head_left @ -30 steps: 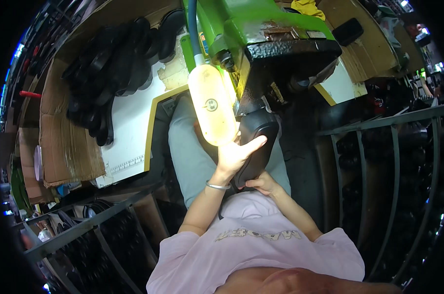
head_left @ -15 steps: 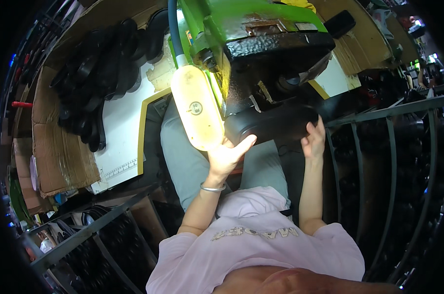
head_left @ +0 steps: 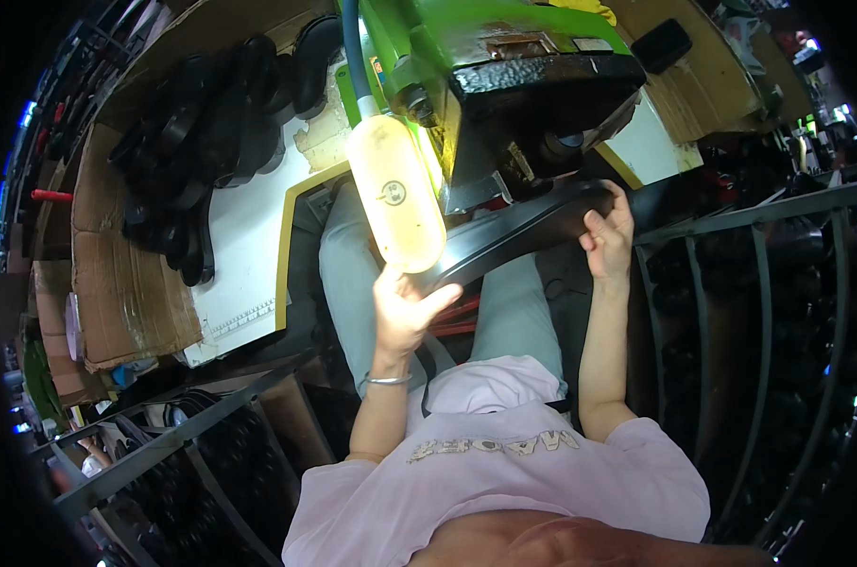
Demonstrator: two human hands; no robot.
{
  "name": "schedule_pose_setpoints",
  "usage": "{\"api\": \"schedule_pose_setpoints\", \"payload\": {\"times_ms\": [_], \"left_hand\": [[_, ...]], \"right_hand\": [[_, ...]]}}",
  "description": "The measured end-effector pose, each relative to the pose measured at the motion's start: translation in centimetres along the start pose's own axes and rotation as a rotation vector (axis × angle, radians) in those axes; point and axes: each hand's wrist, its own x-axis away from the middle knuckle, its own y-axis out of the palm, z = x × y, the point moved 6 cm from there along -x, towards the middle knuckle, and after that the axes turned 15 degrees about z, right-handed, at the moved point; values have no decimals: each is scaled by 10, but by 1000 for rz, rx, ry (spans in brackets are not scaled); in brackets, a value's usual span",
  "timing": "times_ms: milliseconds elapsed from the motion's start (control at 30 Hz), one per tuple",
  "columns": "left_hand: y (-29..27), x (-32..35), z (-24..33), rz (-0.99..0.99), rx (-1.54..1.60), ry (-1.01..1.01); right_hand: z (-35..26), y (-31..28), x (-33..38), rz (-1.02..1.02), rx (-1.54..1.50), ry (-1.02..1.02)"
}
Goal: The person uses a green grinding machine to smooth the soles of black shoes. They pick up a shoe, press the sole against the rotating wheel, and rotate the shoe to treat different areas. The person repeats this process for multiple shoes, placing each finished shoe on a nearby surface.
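Head view, and the top is dominated by a big green machine, its bulky black front end thrust out towards the person's lap. Next comes the white worktop, edged in yellow and seen on both sides of that machine. Grey metal racks are seen to left and right, crowded with dark items too dim to be made out. At the left a torn cardboard box is spotted, and beside it a pile of black soles is heaped, partly over the worktop. Now to the centre: one long black shoe sole is held aslant over the grey-trousered legs, just below the machine's black front, its right end raised higher than its left; whether the machine is touched by it cannot be told. Across its left end hangs a lit yellow lamp, by which part of the left hand is covered: the thumb is stretched out at the sole's near edge, but whether a grip is made by the hidden fingers cannot be told. By the right hand the far end is gripped, fingers curled round it. Smallest of all, a silvery bracelet is worn on the left wrist.
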Motion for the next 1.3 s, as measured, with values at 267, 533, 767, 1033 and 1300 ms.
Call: {"api": "schedule_pose_setpoints", "payload": {"times_ms": [267, 533, 767, 1033, 1300], "left_hand": [[32, -14, -14, 0, -47, 162], [7, -6, 8, 103, 39, 34], [-19, -8, 31, 158, 116, 113], [-44, -5, 25, 188, 151, 83], [-86, 1, 23, 170, -40, 108]], "right_hand": [[-37, 13, -31, -8, 138, -56], [-18, 32, -19, -54, 130, -10], [2, 43, 7, -94, 107, 17], [4, 56, 28, -73, 92, -7], [24, 70, 37, -179, 74, 39]]}}
